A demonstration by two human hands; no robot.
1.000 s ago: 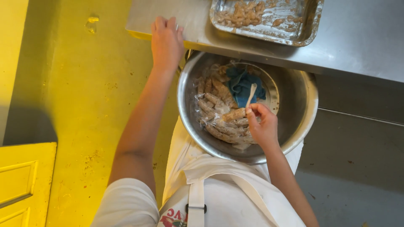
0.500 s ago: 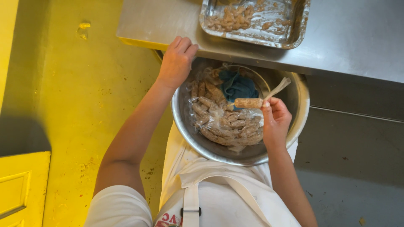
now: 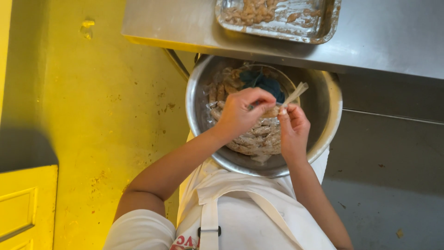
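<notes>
As gripped, skewer (image 3: 296,92) tip upper-right.

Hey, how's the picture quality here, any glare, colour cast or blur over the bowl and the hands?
Head view: a strong yellow cast on the wall at left; soft glare along the metal bowl rim and on the steel table; the left hand and right hand are slightly soft, and so is the stick they hold; a dark shadow falls under the table edge.
</notes>
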